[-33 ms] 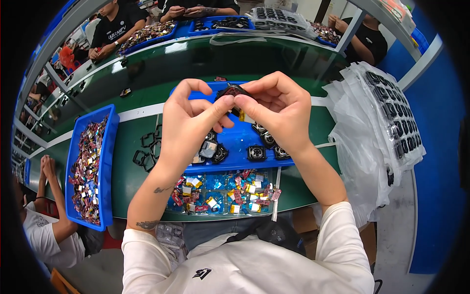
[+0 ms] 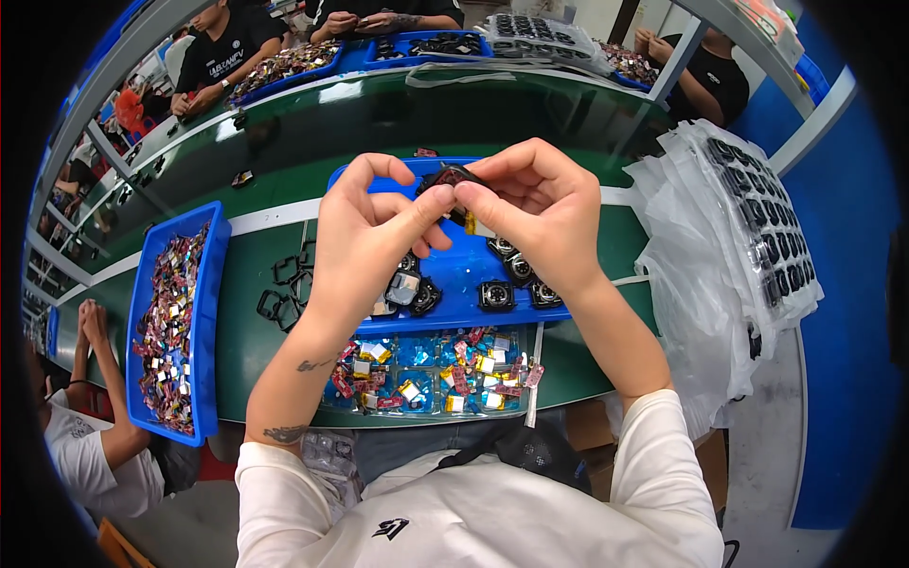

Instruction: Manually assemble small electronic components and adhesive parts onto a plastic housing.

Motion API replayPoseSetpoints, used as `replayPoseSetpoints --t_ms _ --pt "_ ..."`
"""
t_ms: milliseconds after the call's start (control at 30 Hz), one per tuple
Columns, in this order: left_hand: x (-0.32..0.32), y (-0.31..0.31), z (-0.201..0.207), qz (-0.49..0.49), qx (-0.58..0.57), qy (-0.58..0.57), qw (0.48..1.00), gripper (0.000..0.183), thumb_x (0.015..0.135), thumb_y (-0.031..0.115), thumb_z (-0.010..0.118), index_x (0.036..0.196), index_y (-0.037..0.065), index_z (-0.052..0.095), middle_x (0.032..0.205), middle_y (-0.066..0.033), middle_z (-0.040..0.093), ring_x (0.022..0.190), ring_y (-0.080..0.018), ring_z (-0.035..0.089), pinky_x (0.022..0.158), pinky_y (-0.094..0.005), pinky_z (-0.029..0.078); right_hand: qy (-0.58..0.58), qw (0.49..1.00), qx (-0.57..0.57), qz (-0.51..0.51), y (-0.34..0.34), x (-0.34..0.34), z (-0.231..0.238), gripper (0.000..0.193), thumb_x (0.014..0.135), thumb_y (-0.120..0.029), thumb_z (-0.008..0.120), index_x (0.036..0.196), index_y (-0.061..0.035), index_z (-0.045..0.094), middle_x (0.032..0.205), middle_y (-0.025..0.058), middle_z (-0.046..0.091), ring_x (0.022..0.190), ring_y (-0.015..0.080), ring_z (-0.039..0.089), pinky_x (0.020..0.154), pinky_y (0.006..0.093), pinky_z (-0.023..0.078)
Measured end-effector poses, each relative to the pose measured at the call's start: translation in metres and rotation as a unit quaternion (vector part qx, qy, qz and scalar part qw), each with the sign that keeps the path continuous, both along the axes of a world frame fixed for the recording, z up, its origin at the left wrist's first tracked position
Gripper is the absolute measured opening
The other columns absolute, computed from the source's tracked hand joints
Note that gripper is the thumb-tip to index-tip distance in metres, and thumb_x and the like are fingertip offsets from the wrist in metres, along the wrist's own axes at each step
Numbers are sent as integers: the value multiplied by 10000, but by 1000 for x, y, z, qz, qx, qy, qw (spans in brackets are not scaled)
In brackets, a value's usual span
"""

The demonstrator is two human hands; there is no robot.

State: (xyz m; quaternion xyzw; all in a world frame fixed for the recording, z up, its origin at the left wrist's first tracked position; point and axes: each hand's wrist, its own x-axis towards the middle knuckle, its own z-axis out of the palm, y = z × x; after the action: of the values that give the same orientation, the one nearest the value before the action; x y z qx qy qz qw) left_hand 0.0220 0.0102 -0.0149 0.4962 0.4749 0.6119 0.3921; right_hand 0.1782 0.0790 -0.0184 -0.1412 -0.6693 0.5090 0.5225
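Both my hands are raised over a blue tray (image 2: 447, 275), meeting at a small black watch case (image 2: 445, 176) with a reddish circuit board in it. My left hand (image 2: 360, 232) pinches its near left side with the thumb, the other fingers curled loosely. My right hand (image 2: 549, 218) grips its right side between thumb and forefinger. A yellow and white battery (image 2: 481, 228) shows just below the case, partly hidden by my right thumb. Several black watch cases (image 2: 495, 295) lie in the tray. Closer to me, a clear compartment tray (image 2: 416, 354) carries red circuit boards with batteries.
Black frames (image 2: 286, 271) lie left of my forearm. Farther left stands a blue bin (image 2: 210, 312) heaped with circuit boards. Stacked trays of black parts (image 2: 762, 222) in plastic wrap stand at right. Beyond runs a green belt (image 2: 379, 118), with other people's hands (image 2: 365, 21) across it.
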Motion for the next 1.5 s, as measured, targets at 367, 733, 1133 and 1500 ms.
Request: replayPoseSetpoints --t_ms 367,733,1133,1500 --pt "-35 -11 24 43 83 -5 996 283 858 198 667 1011 -14 558 674 -53 639 610 -54 536 569 -177 388 -168 936 -69 -302 202 65 -78 238 759 -142 742 910 38 704 897 73 689 803 108 610 756 228 462" --pt "-38 -9 24 63 123 76 988 259 863 234 650 966 -2 624 714 -49 671 676 -56 605 611 -187 430 -362 770 -25 -525 240 114 -120 279 700 -272 754 842 -33 734 749 103 698 702 164 666 711 255 491" --pt "-33 -15 21 33 148 138 979 183 848 180 645 893 3 646 723 -54 664 677 -68 620 590 -193 450 -315 900 273 129 -27 8 -56 274 708 40 647 962 -58 674 969 87 635 813 189 642 663 287 527" --pt "-28 -20 19 -2 167 132 977 164 852 163 643 880 2 645 738 -42 652 697 -87 632 604 -209 475 -371 813 410 181 -76 -22 -80 194 699 -225 735 818 -86 674 847 20 537 842 199 520 672 334 421"
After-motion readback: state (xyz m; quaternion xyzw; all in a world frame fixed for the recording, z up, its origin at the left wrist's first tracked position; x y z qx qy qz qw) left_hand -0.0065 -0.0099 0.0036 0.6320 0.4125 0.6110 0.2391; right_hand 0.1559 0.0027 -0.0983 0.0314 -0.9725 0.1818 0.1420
